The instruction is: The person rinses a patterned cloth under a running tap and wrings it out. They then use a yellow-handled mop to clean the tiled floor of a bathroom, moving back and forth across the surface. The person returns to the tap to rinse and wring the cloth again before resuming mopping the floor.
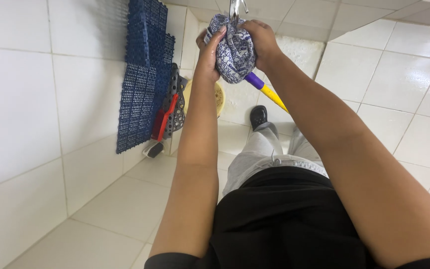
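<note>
Gripping a bunched blue-and-white patterned cloth [234, 47] at top centre of frame, both hands are closed round it — left hand [209, 50] on the cloth's left side, right hand [261, 42] on its right, w/ a metal tap [236, 7] just above. Below the cloth a purple-and-yellow handle [267, 91] slants down-right. Upper left: blue plastic grid mats [143, 74] lean on the white tiled wall [16, 99], red brush [164, 119] & yellow basin [218, 97] beside them — black shoe [258, 117] on the tile floor [125, 204].

Blue grid mats [143, 74] against the tiled wall, yellow basin [218, 97], red-handled brush [164, 119] beside them
</note>
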